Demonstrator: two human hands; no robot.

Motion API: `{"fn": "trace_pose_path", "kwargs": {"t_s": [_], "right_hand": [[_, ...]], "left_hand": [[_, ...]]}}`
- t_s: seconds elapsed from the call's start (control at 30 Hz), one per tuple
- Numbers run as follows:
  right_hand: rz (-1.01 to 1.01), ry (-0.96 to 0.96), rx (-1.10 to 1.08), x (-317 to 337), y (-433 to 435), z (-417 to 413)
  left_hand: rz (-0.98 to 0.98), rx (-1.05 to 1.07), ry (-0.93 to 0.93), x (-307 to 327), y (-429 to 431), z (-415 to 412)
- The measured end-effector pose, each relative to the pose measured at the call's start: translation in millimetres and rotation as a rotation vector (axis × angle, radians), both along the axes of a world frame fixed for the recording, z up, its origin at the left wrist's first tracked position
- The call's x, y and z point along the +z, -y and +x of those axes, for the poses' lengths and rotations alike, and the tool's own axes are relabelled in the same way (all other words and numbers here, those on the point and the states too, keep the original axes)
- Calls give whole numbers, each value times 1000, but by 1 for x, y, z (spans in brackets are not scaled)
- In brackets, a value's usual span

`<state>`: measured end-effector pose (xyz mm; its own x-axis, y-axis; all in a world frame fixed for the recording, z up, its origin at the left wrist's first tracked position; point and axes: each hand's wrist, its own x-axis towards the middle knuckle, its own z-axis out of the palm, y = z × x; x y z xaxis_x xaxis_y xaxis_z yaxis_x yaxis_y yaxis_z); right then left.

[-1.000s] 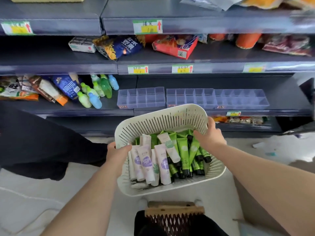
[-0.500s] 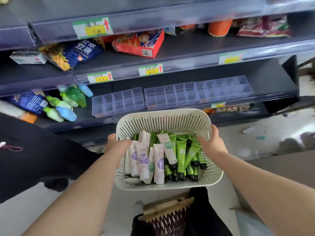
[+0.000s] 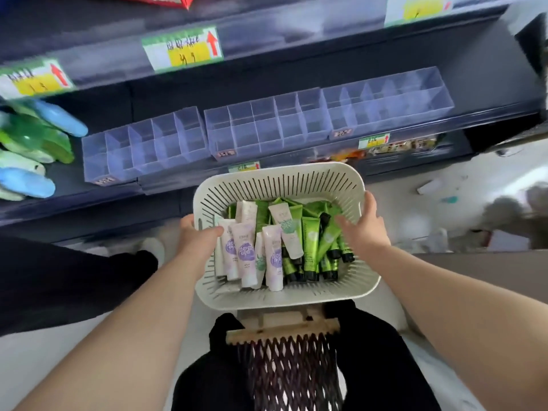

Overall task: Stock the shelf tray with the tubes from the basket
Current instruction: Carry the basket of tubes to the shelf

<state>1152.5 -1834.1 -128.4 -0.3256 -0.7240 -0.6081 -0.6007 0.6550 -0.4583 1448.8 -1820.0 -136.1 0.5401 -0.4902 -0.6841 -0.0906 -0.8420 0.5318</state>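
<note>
Basket: a cream slotted basket (image 3: 278, 176), held in the air just near of the shelf (image 3: 98, 114) and lower than its trays.
Tubes: all heaped in the basket, with white tubes (image 3: 247, 253) printed in purple on the left and green tubes (image 3: 311, 241) with black caps on the right. Most caps point toward us.
Left hand: our left hand (image 3: 195, 241) grips the basket's left rim, thumb hooked inside and fingers curled round the outside.
Right hand: our right hand (image 3: 363, 229) holds the right rim, thumb stretched in above the green tubes. Its fingers wrap the wall, partly hidden and blurred.
Trays: three clear divided trays (image 3: 267, 123) sit side by side on the shelf, beyond the basket. We see no tube in them.
Beside the trays: green and blue bottles (image 3: 38, 137) lie at the far left.
Handling: we judge each tube light, soft in the body and stiff at the cap, with a glossy skin that may slip.
Where to hold: we would pinch a tube across its flat middle, close to the cap.
Caution: freeing one hand leaves the loaded basket hanging from a single rim, so it may tilt.
</note>
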Motion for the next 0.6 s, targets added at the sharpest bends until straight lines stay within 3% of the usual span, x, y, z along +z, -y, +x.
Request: {"fn": "trace_pose_path", "kwargs": {"t_s": [0.6], "right_hand": [[-95, 59, 61, -171, 48, 4]], "left_hand": [[-52, 13, 68, -163, 36, 0]]}}
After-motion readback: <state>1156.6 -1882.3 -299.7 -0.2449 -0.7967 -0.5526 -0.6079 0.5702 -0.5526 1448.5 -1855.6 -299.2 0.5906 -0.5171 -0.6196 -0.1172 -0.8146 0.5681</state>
